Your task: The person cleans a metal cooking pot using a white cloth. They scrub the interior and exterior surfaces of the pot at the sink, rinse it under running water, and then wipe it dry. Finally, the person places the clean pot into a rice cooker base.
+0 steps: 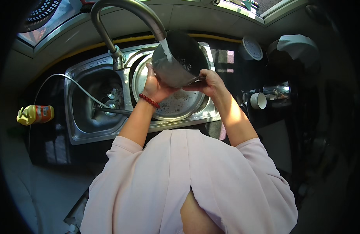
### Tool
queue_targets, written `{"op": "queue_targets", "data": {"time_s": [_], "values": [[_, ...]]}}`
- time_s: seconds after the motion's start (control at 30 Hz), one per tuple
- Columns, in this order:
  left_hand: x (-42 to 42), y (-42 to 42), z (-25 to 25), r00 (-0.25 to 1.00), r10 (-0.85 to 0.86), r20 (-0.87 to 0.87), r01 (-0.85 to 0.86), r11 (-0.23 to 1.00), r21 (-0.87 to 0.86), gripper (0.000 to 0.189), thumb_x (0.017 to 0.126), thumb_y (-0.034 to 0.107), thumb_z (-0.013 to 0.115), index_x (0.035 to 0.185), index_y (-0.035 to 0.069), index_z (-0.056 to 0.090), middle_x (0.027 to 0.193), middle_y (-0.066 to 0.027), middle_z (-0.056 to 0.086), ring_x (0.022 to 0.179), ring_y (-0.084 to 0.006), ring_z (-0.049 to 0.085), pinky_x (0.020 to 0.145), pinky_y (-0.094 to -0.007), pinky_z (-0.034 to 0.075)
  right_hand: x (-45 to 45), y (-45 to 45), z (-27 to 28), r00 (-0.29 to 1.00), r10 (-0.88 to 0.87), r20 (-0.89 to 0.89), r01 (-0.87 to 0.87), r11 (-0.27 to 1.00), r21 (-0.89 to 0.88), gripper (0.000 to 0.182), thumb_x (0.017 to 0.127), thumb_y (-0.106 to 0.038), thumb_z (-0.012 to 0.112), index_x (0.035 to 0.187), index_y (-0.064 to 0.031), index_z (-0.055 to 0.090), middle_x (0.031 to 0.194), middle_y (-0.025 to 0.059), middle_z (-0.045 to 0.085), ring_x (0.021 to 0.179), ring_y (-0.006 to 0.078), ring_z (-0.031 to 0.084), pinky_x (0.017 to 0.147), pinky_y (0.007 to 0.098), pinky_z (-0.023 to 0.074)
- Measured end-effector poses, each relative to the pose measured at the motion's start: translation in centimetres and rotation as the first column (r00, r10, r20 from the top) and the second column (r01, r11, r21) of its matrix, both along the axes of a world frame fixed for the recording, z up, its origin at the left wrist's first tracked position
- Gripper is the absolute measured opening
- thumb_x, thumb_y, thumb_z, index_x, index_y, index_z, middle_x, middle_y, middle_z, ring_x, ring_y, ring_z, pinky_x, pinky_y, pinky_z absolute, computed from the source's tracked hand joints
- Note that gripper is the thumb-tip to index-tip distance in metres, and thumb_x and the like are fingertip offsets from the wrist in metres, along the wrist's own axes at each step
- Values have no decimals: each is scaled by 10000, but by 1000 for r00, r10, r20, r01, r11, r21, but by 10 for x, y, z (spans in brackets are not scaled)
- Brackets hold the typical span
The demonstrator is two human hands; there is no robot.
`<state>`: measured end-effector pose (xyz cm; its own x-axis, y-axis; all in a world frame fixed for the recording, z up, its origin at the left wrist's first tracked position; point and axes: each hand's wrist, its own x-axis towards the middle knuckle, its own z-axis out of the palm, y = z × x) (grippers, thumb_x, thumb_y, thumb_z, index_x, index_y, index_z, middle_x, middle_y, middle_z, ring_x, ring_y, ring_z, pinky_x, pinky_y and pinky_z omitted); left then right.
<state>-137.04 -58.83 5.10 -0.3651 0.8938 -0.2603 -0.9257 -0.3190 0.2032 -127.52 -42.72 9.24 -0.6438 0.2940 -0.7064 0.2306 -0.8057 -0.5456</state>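
Observation:
Both of my hands hold a tilted metal pot (174,71), grey outside and dark inside. My left hand (157,85), with a red bead bracelet (149,101) at the wrist, supports its left side and underside from below. At the lower right of the rim, my right hand (210,83) grips the pot's edge; whether a handle is there cannot be told. A stream of water (166,50) runs from the curved faucet (152,19) onto the pot, and bubbles show inside. Beneath it, a wide round metal pan (171,112) with dark specks rests over the right sink basin.
A white hose (77,83) drops into the left sink basin (84,79). A yellow pump bottle (35,114) lies at the counter's left. On the right are a white cup (258,101), a glass jar (276,92) and a white tub (250,49). A window frame runs behind.

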Motion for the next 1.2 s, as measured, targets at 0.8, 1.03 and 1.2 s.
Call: {"op": "queue_targets", "data": {"time_s": [0.8,1.03,1.2], "values": [[-23,-65,-23,891,126,-437,-391,702,-596,260,922,322,432,980,107,566,939,-17,594,865,-162,545,761,-408,431,-29,-56,29,735,192,651,-397,-656,642,423,709,-38,590,1099,68,463,1218,235,428,1010,469,510,781,458,501],[-47,-61,-13,763,106,-637,-511,702,-495,272,899,351,480,936,113,606,875,8,619,802,-121,534,730,-333,429,-21,-61,15,862,76,501,-180,-878,443,478,735,-86,551,1187,32,448,1315,251,342,1104,489,430,729,496,480],[-66,-53,-18,713,111,-692,-569,669,-479,359,906,359,477,884,30,619,901,-97,647,827,-179,600,726,-290,456,-7,-41,25,910,143,390,-32,-912,409,465,719,-61,538,1168,34,458,1323,225,352,1117,473,413,847,545,392]]}}
